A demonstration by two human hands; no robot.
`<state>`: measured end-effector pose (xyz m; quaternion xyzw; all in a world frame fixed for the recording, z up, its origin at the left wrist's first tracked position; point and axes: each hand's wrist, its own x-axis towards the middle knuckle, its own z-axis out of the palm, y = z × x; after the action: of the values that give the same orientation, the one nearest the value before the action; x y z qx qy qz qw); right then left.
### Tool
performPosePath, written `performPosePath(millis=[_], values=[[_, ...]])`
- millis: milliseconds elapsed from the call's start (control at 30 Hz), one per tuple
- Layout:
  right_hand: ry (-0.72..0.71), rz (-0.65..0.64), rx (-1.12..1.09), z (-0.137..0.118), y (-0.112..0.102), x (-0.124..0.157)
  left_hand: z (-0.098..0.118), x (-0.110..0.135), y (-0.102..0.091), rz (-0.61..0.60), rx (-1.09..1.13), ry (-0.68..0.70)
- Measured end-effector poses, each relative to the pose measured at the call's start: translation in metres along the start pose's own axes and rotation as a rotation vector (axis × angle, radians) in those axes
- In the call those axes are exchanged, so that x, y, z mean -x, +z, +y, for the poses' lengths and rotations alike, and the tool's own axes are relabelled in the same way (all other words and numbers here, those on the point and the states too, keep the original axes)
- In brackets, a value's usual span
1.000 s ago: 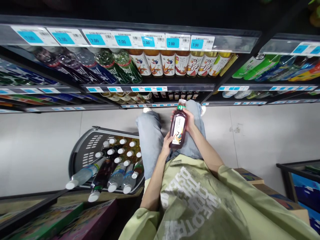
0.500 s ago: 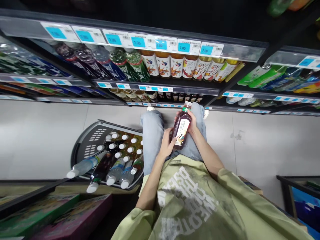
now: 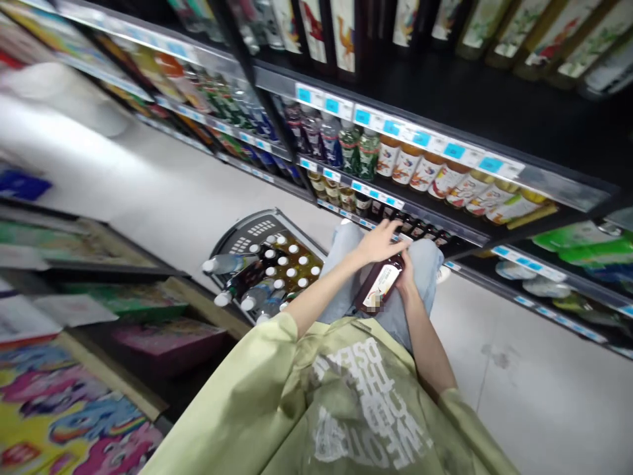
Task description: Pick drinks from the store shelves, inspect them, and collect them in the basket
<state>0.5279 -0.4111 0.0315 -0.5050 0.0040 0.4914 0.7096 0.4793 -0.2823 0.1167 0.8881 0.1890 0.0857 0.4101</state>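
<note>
- Closest to where I stood, the person's pale green shirt (image 3: 356, 402) with its white print filled the lower middle of the scene. Brightly printed boxes (image 3: 64, 409) lay in a low display off to their left.
- Both bare forearms reached forward from the sleeves and met over the person's lap.
- The bottle (image 3: 380, 290), dark red with a white label, lay tilted between the two hands above the light blue jeans (image 3: 425, 264). Its base pointed back towards the body and its top pointed away towards the shelves.
- The right hand (image 3: 408, 280) gripped the bottle along its right side, fingers closed round the body. Most of that hand was hidden behind the bottle.
- The left hand (image 3: 378, 243) lay over the bottle's top end with its fingers stretched out flat and slightly spread, covering the cap. I could not tell whether it pressed on the cap or only rested there.
- Just left of the knees, a dark plastic basket (image 3: 237, 227) stood on the pale tiled floor (image 3: 163, 198). It was packed with upright white-capped bottles (image 3: 289, 260), and a few clear bottles (image 3: 222, 264) lay across its near edge, caps poking outward.
- Beyond the hands ran dark shelves (image 3: 494, 112) lined with rows of drinks, with blue price tags (image 3: 421, 138) along their front rails. The far end of the aisle was blurred.
</note>
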Motion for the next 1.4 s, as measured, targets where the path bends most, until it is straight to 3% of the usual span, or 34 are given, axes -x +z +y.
performPosePath(millis=[167,267,400,567,667,800,900,1000,1100,1167,1233,1400], values=[[0.035,-0.240,0.176,0.009,0.006,0.017,0.030,-0.030,-0.010,-0.541,-0.370,-0.142],[0.036,-0.303,0.367,0.015,0.004,0.020,0.033,-0.018,-0.017,-0.668,-0.452,-0.105],[0.023,-0.366,0.554,0.019,0.002,0.019,0.024,0.013,-0.029,-0.547,-0.452,0.105],[-0.019,-0.455,0.653,0.021,0.003,0.022,0.011,0.063,-0.042,-0.437,-0.385,0.193],[-0.039,-0.519,0.776,0.020,0.000,0.026,0.009,0.104,-0.045,-0.369,-0.307,0.200],[-0.053,-0.545,0.716,0.015,-0.006,0.024,0.015,0.143,-0.059,-0.208,-0.262,0.069],[-0.103,-0.325,0.779,0.017,-0.014,0.012,0.024,0.149,-0.086,-0.112,-0.292,-0.009],[-0.115,-0.146,1.042,0.023,-0.020,0.001,0.031,0.147,-0.125,-0.032,-0.274,-0.011],[-0.047,-0.273,1.234,0.029,-0.020,-0.002,0.032,0.146,-0.167,0.002,-0.212,0.031],[-0.003,-0.381,1.257,0.031,-0.019,0.001,0.033,0.148,-0.192,0.005,-0.170,0.061],[0.019,-0.402,1.265,0.031,-0.018,0.003,0.033,0.151,-0.212,0.010,-0.148,0.082],[-0.008,-0.369,1.313,0.031,-0.021,0.002,0.023,0.160,-0.237,0.053,-0.282,0.054]])
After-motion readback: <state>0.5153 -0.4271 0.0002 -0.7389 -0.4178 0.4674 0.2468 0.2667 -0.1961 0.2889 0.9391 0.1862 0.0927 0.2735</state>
